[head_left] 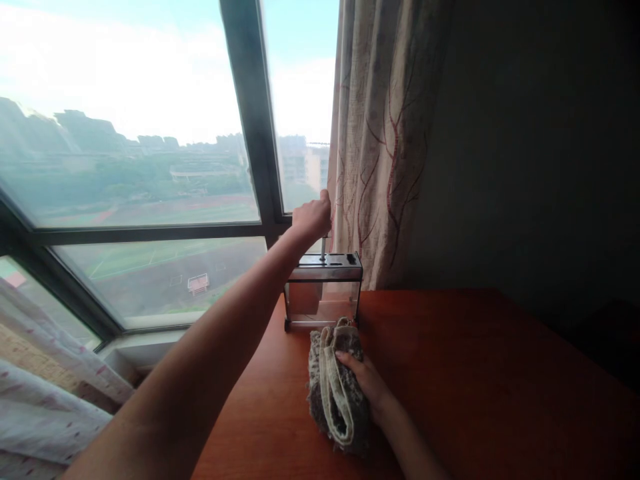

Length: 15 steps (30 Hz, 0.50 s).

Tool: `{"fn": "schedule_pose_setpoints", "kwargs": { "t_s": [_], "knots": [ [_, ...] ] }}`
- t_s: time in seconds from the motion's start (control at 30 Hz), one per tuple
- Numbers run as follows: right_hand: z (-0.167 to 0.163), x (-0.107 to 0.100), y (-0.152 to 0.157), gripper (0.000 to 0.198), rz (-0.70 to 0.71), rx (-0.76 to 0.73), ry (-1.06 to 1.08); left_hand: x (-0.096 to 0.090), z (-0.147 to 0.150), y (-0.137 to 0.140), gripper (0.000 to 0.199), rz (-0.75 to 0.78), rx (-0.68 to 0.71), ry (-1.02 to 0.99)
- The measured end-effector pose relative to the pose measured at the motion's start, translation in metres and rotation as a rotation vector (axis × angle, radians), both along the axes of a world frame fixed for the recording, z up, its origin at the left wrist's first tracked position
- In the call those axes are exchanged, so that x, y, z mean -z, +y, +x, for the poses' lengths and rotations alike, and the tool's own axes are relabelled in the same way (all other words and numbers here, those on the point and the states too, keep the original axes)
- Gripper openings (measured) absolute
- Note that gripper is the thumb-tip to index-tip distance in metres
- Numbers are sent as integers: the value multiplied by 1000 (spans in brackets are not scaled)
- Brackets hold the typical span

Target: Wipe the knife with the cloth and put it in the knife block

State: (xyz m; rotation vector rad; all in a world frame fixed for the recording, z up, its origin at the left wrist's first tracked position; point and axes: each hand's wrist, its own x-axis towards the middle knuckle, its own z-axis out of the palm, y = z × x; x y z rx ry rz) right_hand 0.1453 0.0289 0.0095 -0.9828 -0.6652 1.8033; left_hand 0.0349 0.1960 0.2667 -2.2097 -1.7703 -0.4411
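Note:
My left hand (313, 217) is stretched forward and closed in a fist around the top of a thin metal rod (323, 248). This upright rod rises from the shiny metal top of a clear-sided box (330, 268), which stands on the table near the window. Closer to me, my right hand (373, 387) grips a folded, shaggy grey cloth pad (315, 393) with pale edging, its thumb pressed on the upper face. The pad is just in front of the box and hides part of its lower edge. My right fingers are mostly hidden behind the pad.
The reddish-brown wooden table (450, 373) spreads to the right. Behind the box hangs a beige curtain (380, 133) with a branch pattern. Dark window frames (245, 80) rise on the left, above a pale sill (145, 350). Another light curtain (45, 407) is at lower left.

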Motion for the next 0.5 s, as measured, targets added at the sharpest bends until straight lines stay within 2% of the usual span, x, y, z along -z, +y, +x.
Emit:
{"fn": "schedule_pose_setpoints", "kwargs": {
  "t_s": [0.37, 0.5],
  "knots": [
    [3, -5, -3, 41, 42, -21, 24, 18, 2, -7, 41, -100, -2, 81],
    [3, -6, -4, 39, 42, -28, 9, 21, 4, -11, 43, -104, -13, 105]
  ]
}}
